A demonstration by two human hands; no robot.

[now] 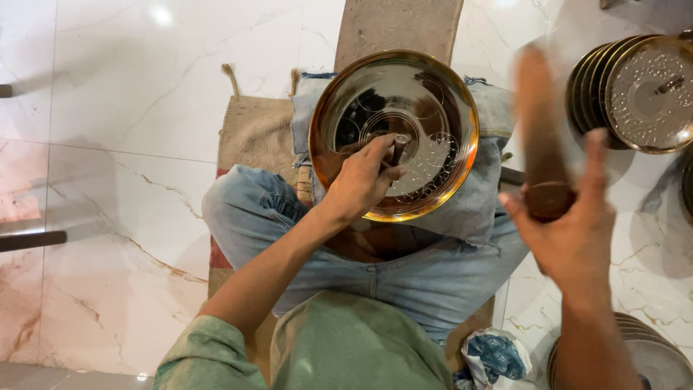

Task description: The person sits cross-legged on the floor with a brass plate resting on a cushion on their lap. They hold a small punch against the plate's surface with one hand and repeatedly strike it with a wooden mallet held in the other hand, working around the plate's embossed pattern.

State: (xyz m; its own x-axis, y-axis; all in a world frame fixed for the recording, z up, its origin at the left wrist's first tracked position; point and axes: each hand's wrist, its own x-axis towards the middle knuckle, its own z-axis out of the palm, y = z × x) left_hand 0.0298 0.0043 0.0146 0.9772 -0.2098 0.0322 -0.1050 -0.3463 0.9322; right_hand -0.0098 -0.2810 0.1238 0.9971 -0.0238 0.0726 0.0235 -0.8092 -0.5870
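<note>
Left hand (pixel 364 180) pinches a dark metal punch (pixel 398 149) at centre of the round golden brass plate (pixel 393 133) on the lap; right hand (pixel 570 231) grips a raised wooden mallet (pixel 541 137) at three o'clock. Embossing covers only the plate's lower right.

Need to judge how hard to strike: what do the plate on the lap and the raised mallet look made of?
Plate: looks like polished metal, brass or copper toned at the rim; it mirrors its surroundings and bears punched dot patterns. Mallet in the right hand: probably wood, matte brown, though motion-blurred. The left hand holds a thin dark punch, likely steel.

left hand (pixel 363 180) holds punch (pixel 398 149) on brass plate (pixel 440 87), right hand (pixel 570 231) grips mallet (pixel 541 137)
</note>
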